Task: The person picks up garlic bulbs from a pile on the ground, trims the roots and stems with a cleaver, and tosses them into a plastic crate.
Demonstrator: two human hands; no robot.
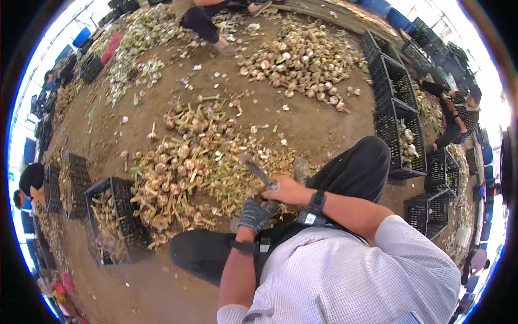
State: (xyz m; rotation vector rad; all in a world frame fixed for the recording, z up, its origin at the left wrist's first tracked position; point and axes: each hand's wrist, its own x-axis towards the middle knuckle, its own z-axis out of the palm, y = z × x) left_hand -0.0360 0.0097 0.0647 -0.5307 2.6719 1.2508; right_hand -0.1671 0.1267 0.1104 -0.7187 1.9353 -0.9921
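My right hand [287,190], bare, is closed round the handle end of a knife [254,168]. Its flat, dull blade points up and left over the garlic. Just below and left of it, my left hand [256,214] wears a grey knitted glove with its fingers curled in. Whatever lies in those fingers is too hidden to make out. The two hands are close together between my bent knees. In front of them spreads a heap of garlic [183,162], bulbs with dry stalks and loose trimmings mixed in.
A black crate [127,216] with garlic stalks stands left of the heap. Several black crates [399,135] line the right side. Another garlic pile [307,65] lies farther off. A person's leg [208,27] shows at the top, and another person [458,116] sits at the right.
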